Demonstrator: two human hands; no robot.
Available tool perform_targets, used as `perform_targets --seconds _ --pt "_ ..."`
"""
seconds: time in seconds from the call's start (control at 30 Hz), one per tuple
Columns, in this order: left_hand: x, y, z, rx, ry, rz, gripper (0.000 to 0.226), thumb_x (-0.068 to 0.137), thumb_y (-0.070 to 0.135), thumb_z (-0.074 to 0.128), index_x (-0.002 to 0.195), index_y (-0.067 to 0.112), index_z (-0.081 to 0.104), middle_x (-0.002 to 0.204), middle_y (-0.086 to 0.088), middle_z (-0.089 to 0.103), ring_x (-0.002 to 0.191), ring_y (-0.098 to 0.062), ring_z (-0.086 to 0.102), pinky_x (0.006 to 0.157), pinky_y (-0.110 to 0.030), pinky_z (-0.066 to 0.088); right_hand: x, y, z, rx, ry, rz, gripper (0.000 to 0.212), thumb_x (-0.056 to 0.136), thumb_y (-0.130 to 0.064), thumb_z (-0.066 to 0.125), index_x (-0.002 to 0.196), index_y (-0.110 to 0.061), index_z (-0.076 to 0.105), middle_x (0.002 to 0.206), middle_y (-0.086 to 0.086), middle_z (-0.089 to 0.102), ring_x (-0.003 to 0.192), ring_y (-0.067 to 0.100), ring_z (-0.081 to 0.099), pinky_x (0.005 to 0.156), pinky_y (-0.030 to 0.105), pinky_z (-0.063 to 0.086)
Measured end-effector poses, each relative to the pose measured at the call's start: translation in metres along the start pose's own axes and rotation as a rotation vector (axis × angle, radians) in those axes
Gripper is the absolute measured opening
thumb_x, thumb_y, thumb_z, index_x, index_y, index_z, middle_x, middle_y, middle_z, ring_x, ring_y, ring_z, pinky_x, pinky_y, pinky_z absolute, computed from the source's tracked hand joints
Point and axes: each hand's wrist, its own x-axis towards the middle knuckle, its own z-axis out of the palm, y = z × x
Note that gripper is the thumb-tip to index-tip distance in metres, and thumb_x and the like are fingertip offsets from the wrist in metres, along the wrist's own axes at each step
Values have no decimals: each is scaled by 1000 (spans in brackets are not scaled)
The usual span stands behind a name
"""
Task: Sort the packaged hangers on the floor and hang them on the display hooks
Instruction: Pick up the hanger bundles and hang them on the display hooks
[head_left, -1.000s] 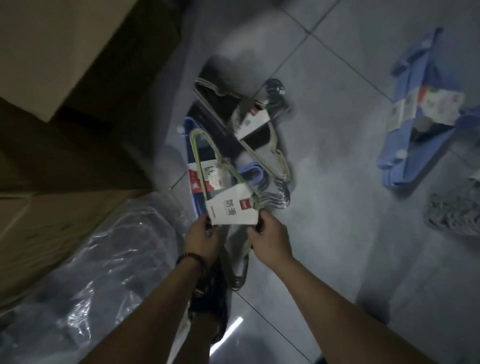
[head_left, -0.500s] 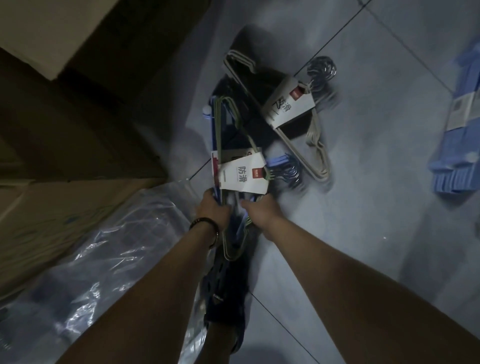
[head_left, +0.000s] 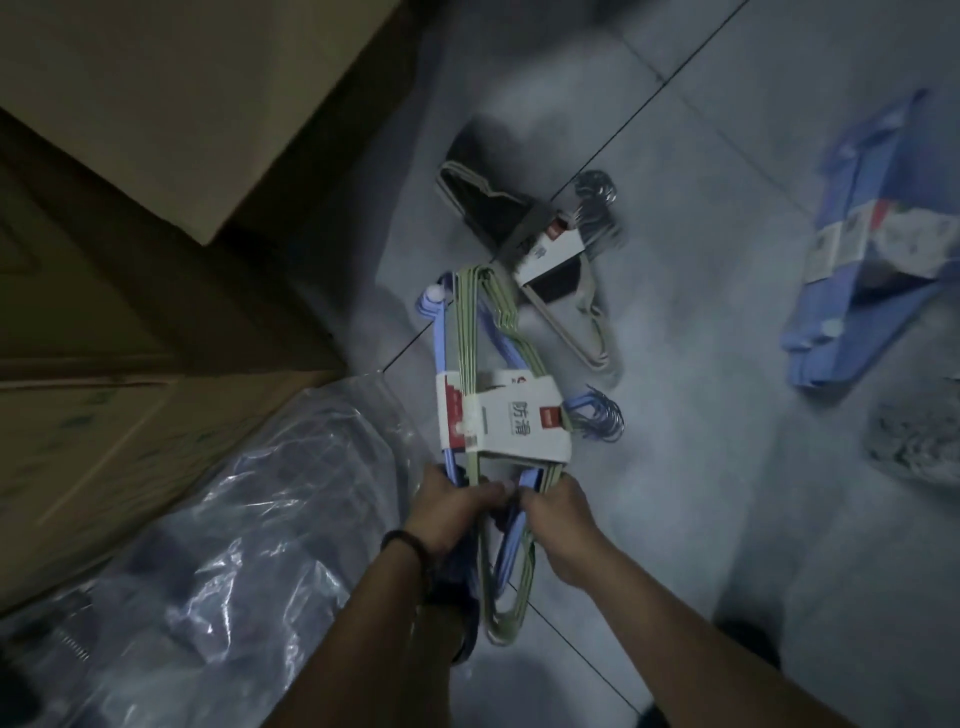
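Gripping green hanger pack (head_left: 470, 322) w/ both hands, lifted off the floor (head_left: 701, 467): left hand (head_left: 449, 512) curled round the wires just below its white label (head_left: 519, 428), right hand (head_left: 558, 519) pinching them right beside. Blue hanger pack (head_left: 439, 332) is bunched in w/ it. Beige hanger pack (head_left: 571, 312) lies on the tiles beyond. Cardboard boxes (head_left: 156, 130) on my left.

Brown cardboard boxes (head_left: 104, 312) stand stacked along the left of the frame, with 1 pale box (head_left: 156, 104) at upper left jutting out over the darker ones below. Crumpled clear plastic wrapping (head_left: 234, 545) fills the lower left, lying against the lowest box (head_left: 104, 441); its dark contents are too dim to make out. A grey tiled floor (head_left: 701, 467), crossed by dark diagonal grout lines, spans the centre and right. Dark footwear (head_left: 460, 623) shows at lower centre.
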Motion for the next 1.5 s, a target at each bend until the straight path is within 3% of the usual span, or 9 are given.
perform_targets --seconds 0.1,0.2,0.43,0.57,0.7,0.87,1.07,1.33,1.5 --pt "-77 22 32 -133 -59 87 39 81 26 84 117 16 72 109 -2 79 96 -14 77 81 -31 62 -74 -13 -45 -77 12 -76 28 90 -8 68 112 -24 73 98 1 78 88 20 75 85 43 64" --pt "-137 50 71 -178 52 123 73 65 54 91 124 26 59 114 4 77 97 -13 75 82 -36 60 -150 -42 -95 -135 16 -143 24 92 -6 67 105 -27 70 94 -1 77 85 19 74 74 27 59" --pt "-286 144 133 -336 64 298 62 70 33 93 121 18 62 107 -13 78 80 -34 73 58 -37 51 -317 -132 -187 -179 69 -259 13 91 -19 69 101 -13 74 89 6 79 74 15 77 76 36 64" --pt "-383 194 154 -294 -42 406 56 81 30 85 127 8 61 105 -18 76 57 -16 63 47 -28 44 -433 -171 -234 -150 100 -425 51 79 -60 66 117 -26 72 106 -9 77 99 16 73 95 42 57" --pt "-476 231 175 -175 -132 535 43 90 30 77 123 6 65 105 -14 76 57 -7 61 47 -26 44 -557 -196 -298 -290 544 -800 39 92 -52 65 123 -28 64 114 -7 67 97 9 64 82 34 57" --pt "-578 249 223 -72 -226 728 70 72 48 83 130 17 58 118 -11 73 93 -33 72 75 -48 59 -676 -230 -356 -322 1019 -1193 29 94 -28 71 120 -15 65 113 4 64 100 16 62 79 22 54" --pt "-670 266 289 61 -487 901 80 62 42 84 135 24 54 117 -11 70 90 -23 70 57 -25 53 -753 -251 -412 -425 957 -875 48 104 -52 49 138 -19 50 126 10 62 105 25 61 77 33 49" --pt "-762 265 351 250 -865 1022 64 73 27 83 131 16 59 117 -19 71 105 -47 68 87 -63 58 -863 -196 -451 -169 1384 -728 33 109 -43 42 137 -28 53 92 2 70 79 25 67 66 38 52" --pt "-820 237 379 470 -989 1158 35 81 53 74 110 38 63 94 15 72 87 -10 69 79 -32 57 -924 -131 -459 -92 1641 -422 27 110 -38 40 129 -23 53 94 19 72 88 43 69 72 45 56"
